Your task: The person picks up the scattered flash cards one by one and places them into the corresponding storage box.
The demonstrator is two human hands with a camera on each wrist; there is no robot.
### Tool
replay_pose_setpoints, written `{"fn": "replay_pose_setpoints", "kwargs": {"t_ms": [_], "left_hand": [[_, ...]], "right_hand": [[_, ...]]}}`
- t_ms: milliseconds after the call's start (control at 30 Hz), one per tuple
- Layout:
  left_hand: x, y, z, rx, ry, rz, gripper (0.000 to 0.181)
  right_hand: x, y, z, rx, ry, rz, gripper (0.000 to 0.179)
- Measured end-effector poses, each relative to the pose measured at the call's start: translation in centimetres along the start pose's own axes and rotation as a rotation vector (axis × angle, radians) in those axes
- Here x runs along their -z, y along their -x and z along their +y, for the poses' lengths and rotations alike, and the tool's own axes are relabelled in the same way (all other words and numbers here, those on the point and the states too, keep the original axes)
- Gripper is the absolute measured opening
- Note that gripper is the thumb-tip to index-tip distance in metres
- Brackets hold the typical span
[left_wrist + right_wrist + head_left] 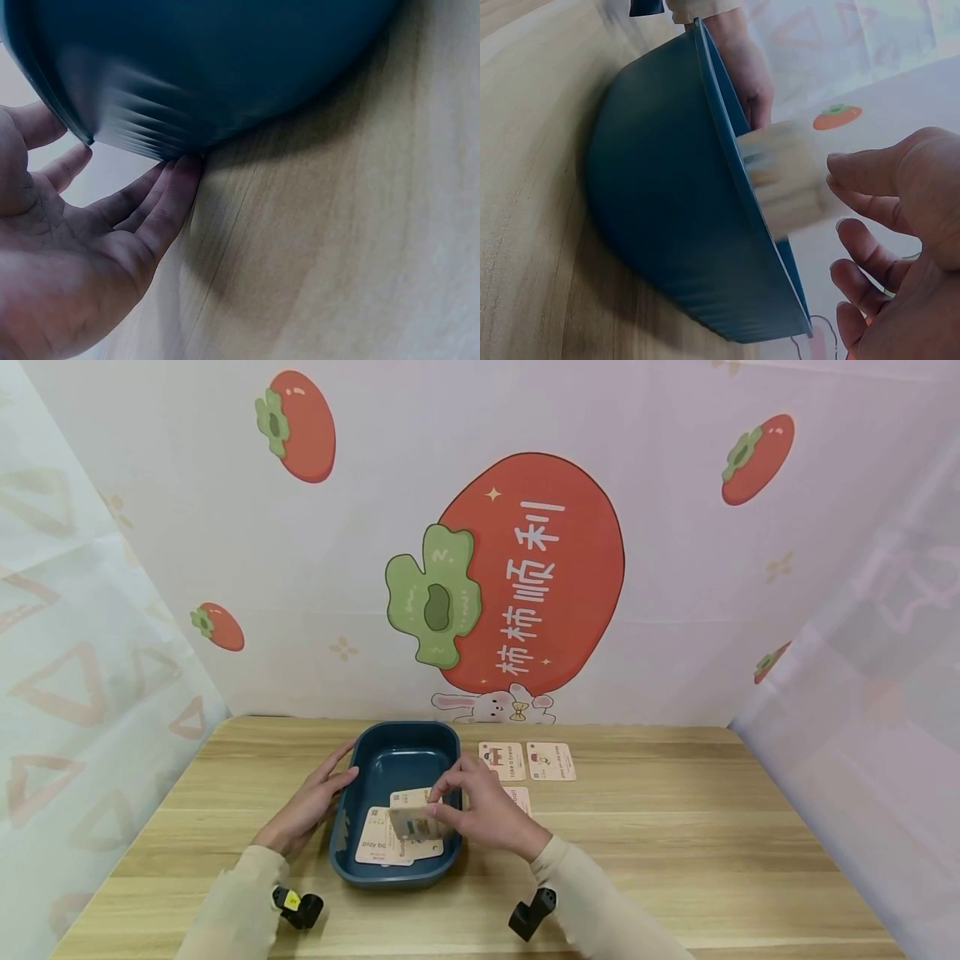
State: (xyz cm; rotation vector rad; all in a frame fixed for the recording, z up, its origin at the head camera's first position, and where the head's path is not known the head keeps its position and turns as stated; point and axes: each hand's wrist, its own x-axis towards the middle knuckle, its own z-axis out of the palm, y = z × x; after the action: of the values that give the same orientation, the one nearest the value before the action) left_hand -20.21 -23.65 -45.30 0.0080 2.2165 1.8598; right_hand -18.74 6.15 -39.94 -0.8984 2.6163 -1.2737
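Observation:
A dark blue plastic bin [396,882] stands on the wooden table, with several printed cards [378,841] lying in its near end. My right hand [489,808] is over the bin's right rim, pinching a card [416,825] between thumb and forefinger. That held card [791,180] is tilted up and blurred in the right wrist view; the other fingers there are loosely bent. At the bin's left side is my left hand [315,803]. In the left wrist view its nearly straight fingers [169,206] touch the ribbed outer wall, with the thumb near the rim.
Two cards, a left one [501,762] and a right one [551,762], lie side by side right of the bin. A third card [519,795] is partly hidden behind my right hand. A fabric backdrop [660,677] with printed persimmons rises behind the wooden table [675,860].

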Motion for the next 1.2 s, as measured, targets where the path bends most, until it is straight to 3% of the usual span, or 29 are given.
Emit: {"fn": "replay_pose_setpoints", "kwargs": {"t_ms": [767,1200], "left_hand": [[0.0,0.0,-0.1,0.004,0.008,-0.001,0.067],[0.0,0.0,-0.1,-0.003,0.006,0.002,0.067]], "right_hand": [[1.1,0.8,-0.2,-0.025,0.007,0.018,0.009],[3.6,2.5,2.0,-0.011,0.014,0.095,0.009]]}}
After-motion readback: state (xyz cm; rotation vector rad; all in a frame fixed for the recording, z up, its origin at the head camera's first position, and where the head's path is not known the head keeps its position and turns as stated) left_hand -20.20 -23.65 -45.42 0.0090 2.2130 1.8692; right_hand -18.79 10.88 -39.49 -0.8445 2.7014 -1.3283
